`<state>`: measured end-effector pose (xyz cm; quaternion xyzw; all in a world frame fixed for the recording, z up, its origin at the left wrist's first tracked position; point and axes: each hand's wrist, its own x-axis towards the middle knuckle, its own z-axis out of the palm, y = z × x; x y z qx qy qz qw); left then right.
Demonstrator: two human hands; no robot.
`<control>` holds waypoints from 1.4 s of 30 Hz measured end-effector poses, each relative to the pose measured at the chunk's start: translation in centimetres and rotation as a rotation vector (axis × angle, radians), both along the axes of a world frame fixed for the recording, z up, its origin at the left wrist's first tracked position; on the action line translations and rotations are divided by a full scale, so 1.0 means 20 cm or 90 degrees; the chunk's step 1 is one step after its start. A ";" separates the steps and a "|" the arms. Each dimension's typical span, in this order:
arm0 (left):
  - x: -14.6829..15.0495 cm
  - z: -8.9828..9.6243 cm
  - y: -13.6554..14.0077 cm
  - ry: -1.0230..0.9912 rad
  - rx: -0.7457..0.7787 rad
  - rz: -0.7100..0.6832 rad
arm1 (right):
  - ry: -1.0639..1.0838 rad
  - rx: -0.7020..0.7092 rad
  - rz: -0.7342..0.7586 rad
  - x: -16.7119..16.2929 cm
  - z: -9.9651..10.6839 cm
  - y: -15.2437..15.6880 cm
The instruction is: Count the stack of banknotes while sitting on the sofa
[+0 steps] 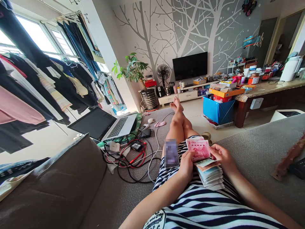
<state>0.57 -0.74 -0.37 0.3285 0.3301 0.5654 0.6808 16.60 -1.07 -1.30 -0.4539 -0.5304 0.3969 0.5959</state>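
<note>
Pinkish-red banknotes (199, 149) marked 100 are held up between my two hands, above my lap. My left hand (187, 163) is closed on their lower left edge, thumb on top. The fingers of my right hand (221, 156) pinch the right edge of the same notes. Just below lies a thick stack of banknotes (211, 176), mostly bluish and pale with a brownish one near the top, resting on my striped clothing (188, 197). A phone (172, 154) with a blurred screen lies on my thigh, left of my left hand.
Left on the grey sofa (133, 197) sit an open laptop (119, 127) and a tangle of cables (135, 159) with chargers. A blue storage box (218, 111) stands by a cluttered table (267, 87). Hanging clothes (35, 86) fill the left side.
</note>
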 end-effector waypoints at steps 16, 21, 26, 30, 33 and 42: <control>0.00 0.01 0.00 0.011 0.006 -0.019 | -0.032 0.039 -0.063 0.02 -0.07 0.03; 0.00 0.01 0.00 0.019 0.010 -0.016 | -0.027 0.035 -0.067 0.02 -0.08 0.04; 0.01 0.01 0.01 0.028 -0.003 0.024 | -0.014 0.022 -0.032 0.03 -0.11 0.06; 0.00 -0.02 0.03 0.033 -0.010 0.034 | -0.002 0.016 -0.029 0.02 -0.10 0.05; 0.00 -0.03 0.04 0.038 -0.008 0.032 | -0.010 0.015 -0.049 0.02 -0.08 0.04; 0.00 0.00 0.02 0.035 -0.016 0.031 | 0.010 0.011 -0.058 0.01 -0.03 0.01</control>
